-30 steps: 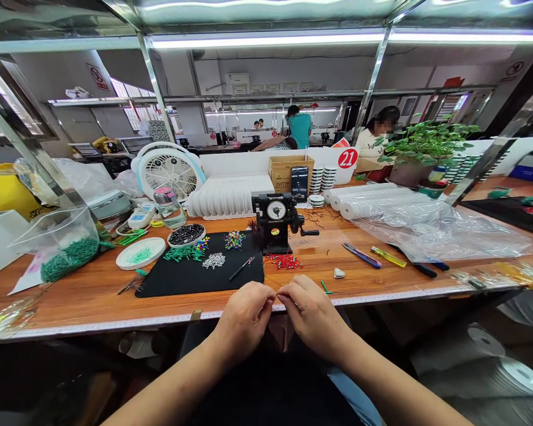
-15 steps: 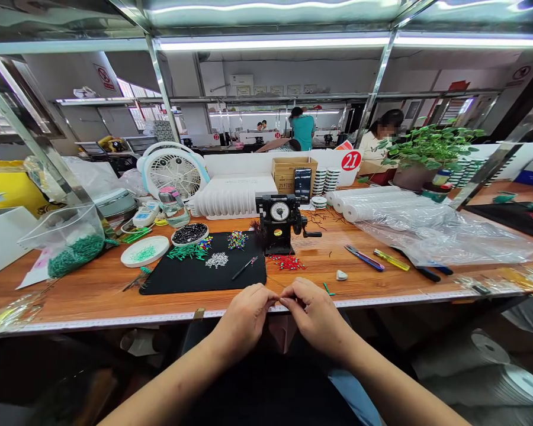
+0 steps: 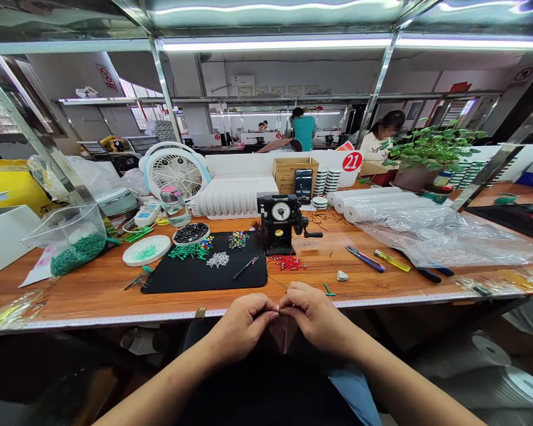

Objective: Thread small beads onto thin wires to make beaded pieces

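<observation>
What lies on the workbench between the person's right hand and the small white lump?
In the head view, a small green piece lies on the wooden workbench between the right hand and the white lump.

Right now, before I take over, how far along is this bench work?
Apparently done: red pieces beside the hand-cranked machine. In hand: the left hand and right hand pinch something too fine to identify. Remaining: green pieces and white bits loose on the black mat.

hands [image 3: 244,324] pinched together above wooden workbench [image 3: 89,299] edge
</observation>
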Tool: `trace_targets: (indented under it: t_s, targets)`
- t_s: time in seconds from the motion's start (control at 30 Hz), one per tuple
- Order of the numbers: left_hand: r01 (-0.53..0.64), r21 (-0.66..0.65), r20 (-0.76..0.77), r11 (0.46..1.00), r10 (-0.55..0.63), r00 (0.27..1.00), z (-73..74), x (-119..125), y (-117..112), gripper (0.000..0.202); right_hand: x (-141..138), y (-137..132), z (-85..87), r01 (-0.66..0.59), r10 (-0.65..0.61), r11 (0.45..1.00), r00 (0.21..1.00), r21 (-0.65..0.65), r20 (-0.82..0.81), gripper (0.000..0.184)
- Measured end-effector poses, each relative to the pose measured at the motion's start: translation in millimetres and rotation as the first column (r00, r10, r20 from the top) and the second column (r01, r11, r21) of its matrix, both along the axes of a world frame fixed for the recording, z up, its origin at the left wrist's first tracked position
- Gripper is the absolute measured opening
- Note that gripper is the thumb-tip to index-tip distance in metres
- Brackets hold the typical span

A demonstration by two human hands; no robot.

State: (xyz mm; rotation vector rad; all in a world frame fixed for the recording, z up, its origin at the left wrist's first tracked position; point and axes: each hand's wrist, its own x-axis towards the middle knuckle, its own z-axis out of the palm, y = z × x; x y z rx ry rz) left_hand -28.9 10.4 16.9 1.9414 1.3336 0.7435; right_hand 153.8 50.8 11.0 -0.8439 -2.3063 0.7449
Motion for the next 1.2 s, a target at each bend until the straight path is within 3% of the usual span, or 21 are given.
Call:
trace_targets:
  t_s: [0.2,0.3,0.37,0.47,0.53,0.63,0.73,0.87,0.93,1.0,1.07,1.13,1.2]
  targets:
    - [0.004,-0.002,0.004,1.000,-0.004,1.000,-5.5,3,-4,0.017,6,9,5.8,-0.044,0.043,0.999,0.995,0.005,0.092,0.014]
    - [-0.020,-0.002,0.029,1.000,0.020,0.999,-7.8,3,-3,0.017,2,32,13.4,0.090,-0.094,0.994,0.994,-0.056,-0.064,0.012]
    - [-0.033,-0.003,0.045,0.999,0.033,0.998,-8.9,3,-3,0.017,-7,51,16.6,0.203,-0.268,0.941,0.936,-0.272,-0.228,0.012]
    - [-0.048,-0.012,0.065,0.999,0.049,0.997,-9.8,3,-3,0.017,-31,75,15.9,0.178,-0.413,0.808,0.851,-0.561,-0.325,0.022]
    - [-0.049,-0.011,0.068,0.999,0.050,0.996,-9.9,3,-3,0.016,-47,84,14.3,0.131,-0.431,0.766,0.832,-0.629,-0.351,0.027]
    - [-0.045,-0.018,0.072,0.999,0.047,0.996,-9.2,3,-4,0.016,-61,84,15.8,0.011,-0.454,0.704,0.776,-0.710,-0.438,0.017]
    - [-0.072,-0.037,0.101,0.997,0.075,0.992,-8.4,2,-7,0.017,-52,71,21.0,-0.099,-0.479,0.687,0.683,-0.720,-0.551,0.014]
    - [-0.141,-0.132,0.188,0.981,0.165,0.968,-9.2,-2,-8,0.021,-15,47,22.5,-0.254,-0.605,0.647,0.403,-0.719,-0.687,0.021]
    - [-0.168,-0.226,0.249,0.959,0.224,0.942,-11.1,-6,-7,0.025,3,35,19.4,-0.292,-0.675,0.590,0.333,-0.753,-0.659,0.024]
    - [-0.173,-0.315,0.310,0.933,0.274,0.910,-13.3,-8,-6,0.027,14,21,15.0,-0.288,-0.691,0.521,0.411,-0.804,-0.595,0.022]
    - [-0.164,-0.379,0.371,0.911,0.312,0.875,-13.9,-7,-4,0.027,15,6,10.7,-0.258,-0.617,0.502,0.562,-0.825,-0.551,0.019]
    - [-0.149,-0.429,0.431,0.891,0.347,0.833,-11.9,-4,-2,0.026,7,-10,6.7,-0.184,-0.459,0.580,0.731,-0.793,-0.505,0.018]
    - [-0.136,-0.477,0.485,0.868,0.389,0.783,-7.7,1,1,0.025,-6,-25,2.6,-0.088,-0.269,0.760,0.860,-0.645,-0.434,0.018]
